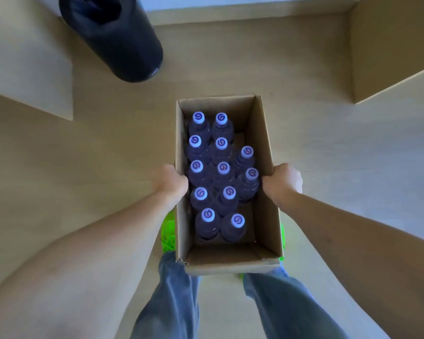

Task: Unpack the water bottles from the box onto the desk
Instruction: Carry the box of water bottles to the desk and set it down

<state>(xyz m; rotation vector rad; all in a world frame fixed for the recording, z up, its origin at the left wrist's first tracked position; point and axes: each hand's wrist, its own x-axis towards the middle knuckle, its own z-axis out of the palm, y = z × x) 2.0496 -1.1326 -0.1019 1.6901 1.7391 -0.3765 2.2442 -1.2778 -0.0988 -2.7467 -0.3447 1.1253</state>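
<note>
Cardboard box (262,143) gripped at both long rims, left hand (169,183) at nine o'clock, right hand (283,183) at three. Twelve upright water bottles (222,168) inside, gaps at two and four o'clock. Risk of shifting, toppling bottles or buckling walls if tilted.

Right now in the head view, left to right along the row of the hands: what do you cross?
left hand on the box's left wall → leftmost column of water bottles → middle column → right-side bottle → right hand on the box's right wall.

light: soft, even daylight — faint shadows | focus: slightly soft | edges: strong wide-angle bending — forearms stretched
</note>
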